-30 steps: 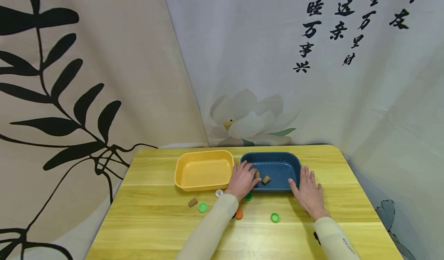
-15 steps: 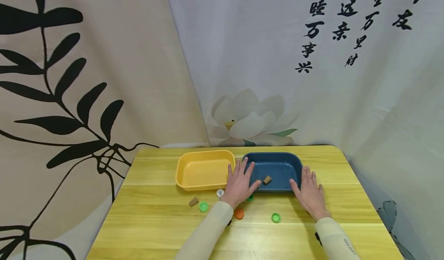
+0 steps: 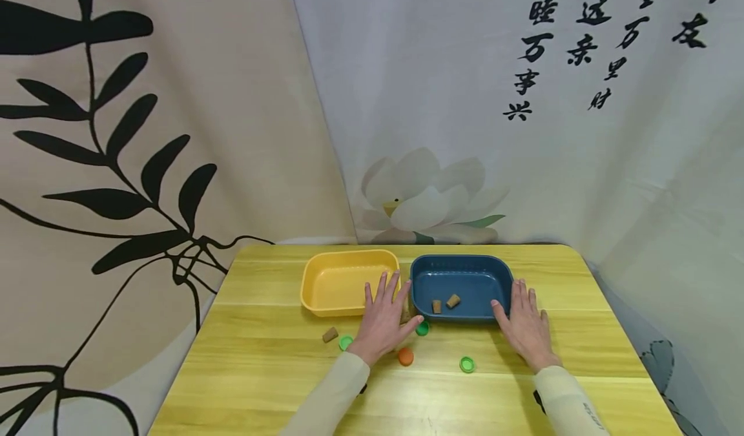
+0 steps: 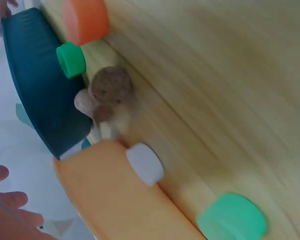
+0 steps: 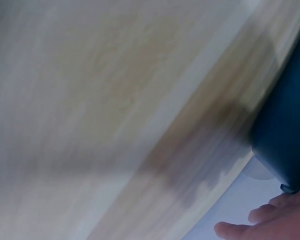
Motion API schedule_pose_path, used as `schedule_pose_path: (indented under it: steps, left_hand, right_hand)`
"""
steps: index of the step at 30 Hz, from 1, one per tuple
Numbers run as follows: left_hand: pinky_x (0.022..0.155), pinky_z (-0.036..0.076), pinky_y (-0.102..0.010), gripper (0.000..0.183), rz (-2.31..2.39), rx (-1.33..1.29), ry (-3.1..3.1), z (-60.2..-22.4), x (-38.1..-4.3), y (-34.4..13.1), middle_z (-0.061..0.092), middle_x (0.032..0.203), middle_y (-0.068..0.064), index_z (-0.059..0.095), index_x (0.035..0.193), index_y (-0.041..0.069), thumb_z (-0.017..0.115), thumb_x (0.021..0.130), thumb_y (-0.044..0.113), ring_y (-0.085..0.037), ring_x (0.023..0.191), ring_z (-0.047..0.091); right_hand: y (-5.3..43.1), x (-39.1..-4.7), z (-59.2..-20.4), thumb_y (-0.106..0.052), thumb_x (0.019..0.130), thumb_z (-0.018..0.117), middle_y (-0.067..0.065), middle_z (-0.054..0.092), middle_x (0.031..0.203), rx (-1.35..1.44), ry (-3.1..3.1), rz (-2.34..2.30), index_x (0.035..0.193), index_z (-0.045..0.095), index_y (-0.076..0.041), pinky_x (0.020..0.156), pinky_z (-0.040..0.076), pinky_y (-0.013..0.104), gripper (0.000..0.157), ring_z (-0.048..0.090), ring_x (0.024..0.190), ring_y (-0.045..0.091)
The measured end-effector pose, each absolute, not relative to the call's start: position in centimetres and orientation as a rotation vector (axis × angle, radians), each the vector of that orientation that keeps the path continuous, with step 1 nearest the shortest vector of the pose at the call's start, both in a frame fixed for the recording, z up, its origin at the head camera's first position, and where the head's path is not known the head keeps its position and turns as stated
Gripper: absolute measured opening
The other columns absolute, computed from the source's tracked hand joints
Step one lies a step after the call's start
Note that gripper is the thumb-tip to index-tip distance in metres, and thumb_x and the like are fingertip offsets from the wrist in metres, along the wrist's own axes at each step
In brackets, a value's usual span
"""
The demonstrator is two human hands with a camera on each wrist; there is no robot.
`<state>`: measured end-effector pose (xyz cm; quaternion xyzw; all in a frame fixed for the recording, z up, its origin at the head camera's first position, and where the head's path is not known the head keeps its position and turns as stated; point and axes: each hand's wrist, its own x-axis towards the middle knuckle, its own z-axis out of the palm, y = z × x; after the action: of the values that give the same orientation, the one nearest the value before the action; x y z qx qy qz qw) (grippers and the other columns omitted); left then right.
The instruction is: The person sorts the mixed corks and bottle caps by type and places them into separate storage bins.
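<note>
While right hand [image 3: 527,334] seemingly touches blue tray [image 3: 484,286], two corks [image 3: 453,301] inside

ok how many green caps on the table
3 visible: a light green cap beside the left hand, a darker cap in front of the blue tray, and a third cap nearer the person. The left hand may hide more.

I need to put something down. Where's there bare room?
The table is bare right of the right sleeve, at the front left beside the left sleeve, and between the sleeves, in front of the orange cap. It's crowded around the left hand, near the yellow tray and blue tray, with corks and green caps.
</note>
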<state>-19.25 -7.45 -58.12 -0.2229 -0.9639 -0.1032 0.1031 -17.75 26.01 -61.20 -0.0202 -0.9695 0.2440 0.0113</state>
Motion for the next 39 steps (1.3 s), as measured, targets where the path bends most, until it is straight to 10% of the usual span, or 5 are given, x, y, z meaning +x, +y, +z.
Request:
schedule_pose_path:
  steps: [27,39]
  left_hand:
    - [0.119,0.029,-0.062,0.071,-0.481,-0.514,-2.773,-59.3,-14.1,-18.9,0.032,0.167,-0.013,0.050,0.153,0.008,0.066,0.098,0.050,-0.037,0.155,0.024]
    - [0.113,0.039,-0.060,0.060,-0.491,-0.501,-2.773,-59.6,-13.5,-23.0,0.061,0.141,-0.016,0.058,0.143,0.005,0.076,0.095,0.037,-0.037,0.134,0.054]
  right_hand:
    - [26.0,-17.7,-61.6,-0.060,0.108,0.034,0.028,0.002,0.170,-0.055,-3.010,0.775,0.163,0.000,0.005,0.111,0.009,0.081,0.092,0.004,0.153,0.054]
    - [26.0,-17.9,-61.6,-0.060,0.108,0.033,0.029,0.001,0.170,-0.056,-3.008,0.781,0.163,0.000,0.006,0.110,0.010,0.081,0.092,0.006,0.153,0.054]
